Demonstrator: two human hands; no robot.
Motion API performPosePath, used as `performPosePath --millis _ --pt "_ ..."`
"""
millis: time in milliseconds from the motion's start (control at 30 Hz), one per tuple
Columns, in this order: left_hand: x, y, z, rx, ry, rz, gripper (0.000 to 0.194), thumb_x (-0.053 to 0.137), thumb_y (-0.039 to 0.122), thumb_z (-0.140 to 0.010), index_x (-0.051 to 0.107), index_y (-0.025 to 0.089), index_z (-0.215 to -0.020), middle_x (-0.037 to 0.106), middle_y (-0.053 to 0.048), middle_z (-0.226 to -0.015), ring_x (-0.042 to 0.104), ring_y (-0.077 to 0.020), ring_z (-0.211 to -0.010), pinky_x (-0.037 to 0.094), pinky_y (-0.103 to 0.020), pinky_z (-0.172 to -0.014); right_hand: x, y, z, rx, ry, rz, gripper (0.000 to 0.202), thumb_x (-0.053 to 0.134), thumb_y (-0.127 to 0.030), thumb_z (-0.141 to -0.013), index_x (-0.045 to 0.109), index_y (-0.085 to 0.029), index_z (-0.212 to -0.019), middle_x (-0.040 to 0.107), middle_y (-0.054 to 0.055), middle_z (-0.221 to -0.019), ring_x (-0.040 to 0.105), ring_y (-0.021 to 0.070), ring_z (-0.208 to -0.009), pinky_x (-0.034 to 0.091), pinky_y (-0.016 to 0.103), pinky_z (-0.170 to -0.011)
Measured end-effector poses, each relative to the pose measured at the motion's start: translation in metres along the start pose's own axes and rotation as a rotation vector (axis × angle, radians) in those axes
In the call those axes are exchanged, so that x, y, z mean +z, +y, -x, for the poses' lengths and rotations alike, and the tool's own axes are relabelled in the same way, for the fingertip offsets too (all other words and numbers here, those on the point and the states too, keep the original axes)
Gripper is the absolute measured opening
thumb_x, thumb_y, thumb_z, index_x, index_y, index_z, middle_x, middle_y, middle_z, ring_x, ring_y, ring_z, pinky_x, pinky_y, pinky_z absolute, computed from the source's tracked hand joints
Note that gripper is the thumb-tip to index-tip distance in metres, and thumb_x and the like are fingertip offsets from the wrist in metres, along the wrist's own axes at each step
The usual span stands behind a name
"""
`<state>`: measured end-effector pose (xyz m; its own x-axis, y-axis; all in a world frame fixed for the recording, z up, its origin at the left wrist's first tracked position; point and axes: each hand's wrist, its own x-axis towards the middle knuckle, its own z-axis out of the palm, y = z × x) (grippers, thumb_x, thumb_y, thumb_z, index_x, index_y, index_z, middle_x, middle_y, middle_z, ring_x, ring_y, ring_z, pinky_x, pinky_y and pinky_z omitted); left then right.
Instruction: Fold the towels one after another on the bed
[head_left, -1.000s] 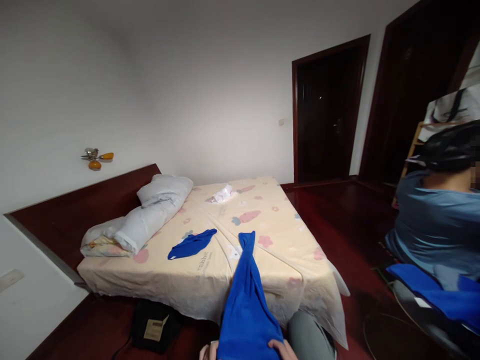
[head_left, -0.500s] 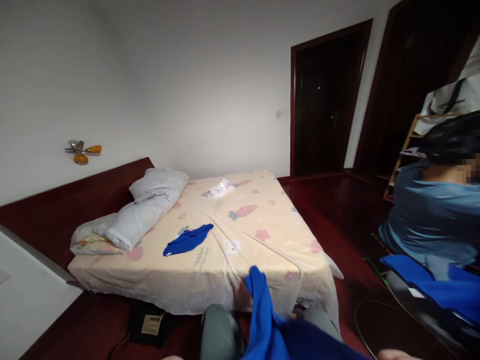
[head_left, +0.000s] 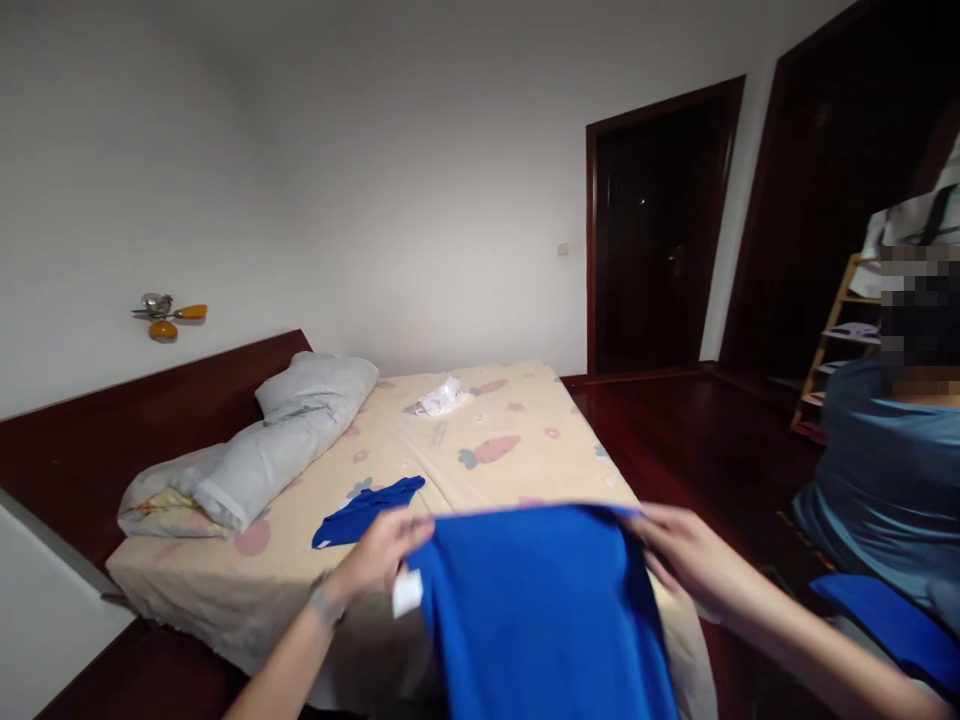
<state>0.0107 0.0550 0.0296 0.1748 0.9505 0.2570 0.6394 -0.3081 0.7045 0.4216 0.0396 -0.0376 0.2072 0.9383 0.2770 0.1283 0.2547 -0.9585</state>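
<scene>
A blue garment [head_left: 540, 610] hangs spread out in front of me, its top edge pulled nearly straight between both hands. My left hand [head_left: 386, 550] pinches its left top corner, beside a white label [head_left: 407, 592]. At the opposite corner, my right hand [head_left: 679, 550] grips the edge, slightly blurred. The garment's lower end runs out of view, and its exact kind does not show. Beyond my left hand, a smaller-looking blue garment [head_left: 367, 508] lies flat on the bed [head_left: 480, 480], partly hidden by that hand.
A grey quilt [head_left: 300, 440] is bunched near the dark wooden headboard [head_left: 187, 395]. A crumpled white plastic bag [head_left: 444, 397] rests on the bed's far part. To the right sits another person [head_left: 885, 480], with blue cloth [head_left: 885, 610] nearby and a shelf rack [head_left: 832, 340] behind.
Both hands have come up into view, raising the blue garment and stretching its top edge between them. The view has shifted slightly, and the other person appears farther right.
</scene>
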Motion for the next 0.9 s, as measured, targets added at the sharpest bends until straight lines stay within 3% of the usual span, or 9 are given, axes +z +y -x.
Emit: performPosePath --millis 100,200,300,400,500,567,633,800,900 --pt "-0.009 0.071 -0.123 0.159 0.2 0.173 0.045 0.059 0.057 -0.091 0.067 0.013 -0.096 0.061 0.001 -0.06 0.065 -0.0149 -0.049 0.055 -0.026 -0.045 0.025 -0.077 -0.096 -0.119 -0.075 -0.096 0.047 0.063 -0.048 -0.081 0.065 -0.003 -0.068 0.06 0.001 -0.052 0.058 0.0067 -0.049 0.04 0.016 -0.052" --pt "-0.034 0.125 -0.21 0.223 0.322 0.225 0.046 0.041 0.049 -0.102 0.057 0.01 -0.12 0.065 -0.003 -0.078 0.068 -0.012 -0.054 0.056 -0.024 -0.048 0.045 -0.157 -0.176 -0.269 0.005 -0.145 0.06 0.045 -0.044 -0.087 0.061 0.013 -0.101 0.068 0.007 -0.084 0.069 0.0076 -0.078 0.043 0.018 -0.075" --pt "-0.061 0.15 -0.244 0.397 0.548 0.251 0.045 0.037 0.045 -0.104 0.053 0.009 -0.126 0.063 -0.005 -0.09 0.069 -0.0109 -0.06 0.058 -0.024 -0.054 0.052 -0.203 -0.211 -0.382 0.076 -0.177 0.056 0.044 -0.041 -0.088 0.06 0.008 -0.109 0.068 0.007 -0.095 0.069 0.0152 -0.097 0.043 0.022 -0.084" --pt "-0.066 0.147 -0.238 0.624 0.83 0.089 0.045 0.042 0.048 -0.102 0.063 0.011 -0.117 0.063 -0.007 -0.1 0.07 -0.0125 -0.073 0.059 -0.027 -0.066 0.05 -0.201 -0.213 -0.434 0.093 -0.177 0.04 0.053 -0.043 -0.088 0.068 -0.008 -0.098 0.07 0.004 -0.089 0.07 0.0226 -0.102 0.049 0.028 -0.087" --pt "-0.04 0.117 -0.218 0.719 0.954 -0.127 0.039 0.045 0.043 -0.102 0.07 0.014 -0.108 0.065 -0.008 -0.104 0.067 -0.0174 -0.095 0.055 -0.031 -0.087 0.045 -0.155 -0.204 -0.435 0.081 -0.135 0.038 0.054 -0.047 -0.088 0.069 -0.013 -0.094 0.073 0.006 -0.091 0.07 0.0253 -0.102 0.052 0.033 -0.087" --pt "-0.006 0.077 -0.204 0.702 0.926 -0.194 0.035 0.045 0.039 -0.103 0.071 0.017 -0.108 0.067 -0.009 -0.104 0.065 -0.0182 -0.1 0.052 -0.032 -0.092 0.042 -0.103 -0.193 -0.396 0.073 -0.076 0.041 0.055 -0.049 -0.088 0.07 -0.011 -0.095 0.073 0.009 -0.093 0.07 0.0258 -0.1 0.052 0.035 -0.087" --pt "0.042 0.022 -0.185 0.636 0.892 -0.221 0.031 0.046 0.037 -0.103 0.071 0.019 -0.108 0.068 -0.009 -0.103 0.064 -0.0194 -0.1 0.051 -0.033 -0.092 0.042 -0.038 -0.176 -0.33 0.071 0.002 0.039 0.059 -0.048 -0.084 0.071 -0.011 -0.093 0.074 0.011 -0.093 0.07 0.0273 -0.1 0.052 0.036 -0.088" --pt "0.194 -0.147 -0.103 0.373 0.502 -0.281 0.033 0.04 0.027 -0.103 0.072 0.021 -0.109 0.072 -0.008 -0.097 0.066 -0.0221 -0.096 0.05 -0.038 -0.093 0.061 0.154 -0.101 -0.061 0.018 0.239 0.041 0.058 -0.053 -0.073 0.076 -0.019 -0.085 0.077 0.014 -0.097 0.071 0.0331 -0.097 0.054 0.045 -0.093" --pt "0.259 -0.218 -0.051 0.146 0.178 -0.338 0.032 0.042 0.023 -0.1 0.074 0.025 -0.104 0.073 -0.007 -0.098 0.066 -0.0231 -0.096 0.051 -0.039 -0.091 0.073 0.246 -0.051 0.07 -0.026 0.322 0.043 0.055 -0.056 -0.068 0.078 -0.021 -0.079 0.078 0.014 -0.091 0.073 0.0363 -0.088 0.058 0.05 -0.083"
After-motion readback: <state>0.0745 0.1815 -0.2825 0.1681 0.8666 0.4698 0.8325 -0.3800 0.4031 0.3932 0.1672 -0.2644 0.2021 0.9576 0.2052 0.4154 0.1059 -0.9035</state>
